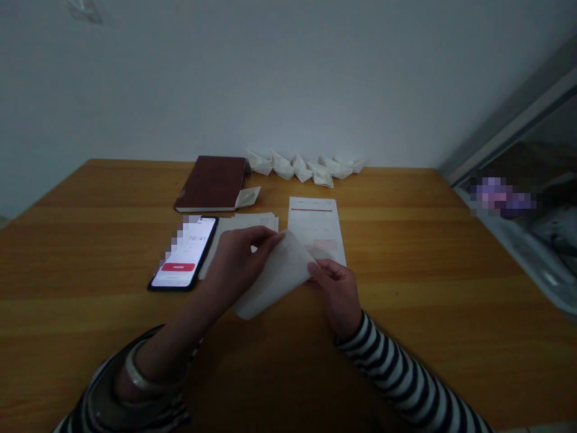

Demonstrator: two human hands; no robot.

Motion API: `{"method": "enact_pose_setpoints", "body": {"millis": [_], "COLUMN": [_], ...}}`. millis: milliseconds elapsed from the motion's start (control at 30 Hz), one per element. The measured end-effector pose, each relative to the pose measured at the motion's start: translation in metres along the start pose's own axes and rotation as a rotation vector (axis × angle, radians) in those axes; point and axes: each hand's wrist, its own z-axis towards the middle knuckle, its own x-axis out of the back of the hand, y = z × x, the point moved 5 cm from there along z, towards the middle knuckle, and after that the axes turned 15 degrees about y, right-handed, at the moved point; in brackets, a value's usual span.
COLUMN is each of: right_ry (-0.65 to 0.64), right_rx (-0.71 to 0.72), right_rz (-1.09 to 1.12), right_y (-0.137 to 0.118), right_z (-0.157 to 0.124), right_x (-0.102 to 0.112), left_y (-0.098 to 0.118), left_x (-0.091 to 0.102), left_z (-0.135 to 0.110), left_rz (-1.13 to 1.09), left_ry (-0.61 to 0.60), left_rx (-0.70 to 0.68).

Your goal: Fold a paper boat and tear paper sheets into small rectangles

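Note:
Between my two hands a thin white sheet of paper [283, 269] is held up at a slant, bent over on itself. My left hand [246, 255] pinches its upper corner, thumb against fingers. At the paper's right corner, my right hand [336, 288] grips it between thumb and fingers. Beneath and behind my left hand lies a stack of white papers [252, 221], partly covered by that hand. A printed sheet with a red line [311, 224] lies just beyond my right hand.
A lit phone [183, 255] lies left of the papers. Farther back is a dark red notebook [214, 182], with a small folded paper [247, 196] at its corner. Several folded paper boats [302, 168] line the wall edge of the wooden table [406, 228].

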Motion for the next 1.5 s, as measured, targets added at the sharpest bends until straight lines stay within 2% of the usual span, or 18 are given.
{"method": "enact_pose_setpoints", "body": {"millis": [167,433,633,867,1100,1167,1333,1433,1500], "right_ry": [-0.025,-0.076,0.039,-0.010,-0.048,-0.074,-0.086,-0.081,-0.005], "right_rx": [-0.033,0.053,0.024,0.179,0.086,0.082,0.275,0.284,0.254], "right_rz": [-0.043,0.011,0.043,-0.120,-0.057,-0.052,-0.209,-0.243,-0.189], "right_y": [0.006,0.001,0.004,-0.006,-0.004,-0.009,-0.026,-0.025,-0.024], "right_z": [-0.001,-0.003,0.001,0.004,0.002,0.002,0.002,0.003,0.006], "right_x": [-0.001,-0.002,0.003,0.009,0.004,0.003,0.006,0.008,0.014], "left_y": [0.003,0.001,0.001,0.004,0.003,0.004,0.011,0.011,0.008], "left_x": [0.001,0.003,0.004,0.003,0.010,0.006,-0.020,-0.027,-0.025], "left_z": [-0.001,-0.001,0.000,-0.001,0.002,0.000,-0.015,-0.019,-0.017], "left_rz": [-0.032,-0.028,-0.022,-0.077,-0.083,-0.078,-0.102,-0.137,-0.129], "left_ry": [0.009,0.024,0.037,0.029,0.090,0.058,-0.111,-0.109,-0.092], "left_rx": [0.014,0.024,0.027,0.005,-0.022,-0.044,-0.135,-0.160,-0.170]}}
